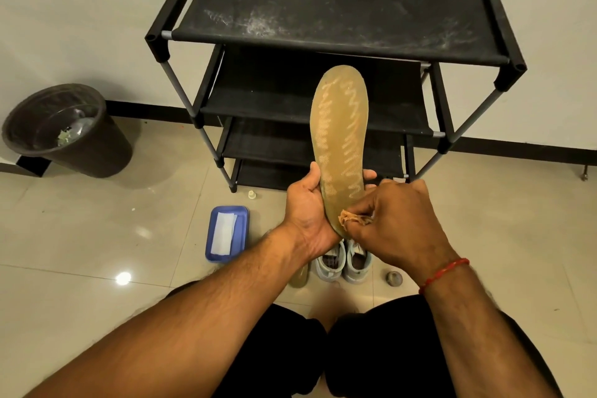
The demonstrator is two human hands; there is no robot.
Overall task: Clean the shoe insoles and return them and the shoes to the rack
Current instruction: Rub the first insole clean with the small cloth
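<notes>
My left hand (308,207) grips the heel end of a tan insole (339,129), holding it upright with its mesh-patterned side towards me. My right hand (397,220) pinches a small crumpled brownish wipe (352,220) against the insole's lower edge. Beneath my hands a pair of pale blue shoes (344,263) stands on the tiled floor, partly hidden by my wrists. A second tan insole (298,278) lies just left of the shoes, mostly hidden by my left forearm. The black shoe rack (339,10) stands against the wall ahead, its dusty top shelf bare.
A blue tray (240,229) with a white wipe lies on the floor left of the shoes. A small white bottle cap (251,194) sits near the rack's foot. A dark bin (68,129) stands at the left wall. A small grey round object (394,278) lies right of the shoes.
</notes>
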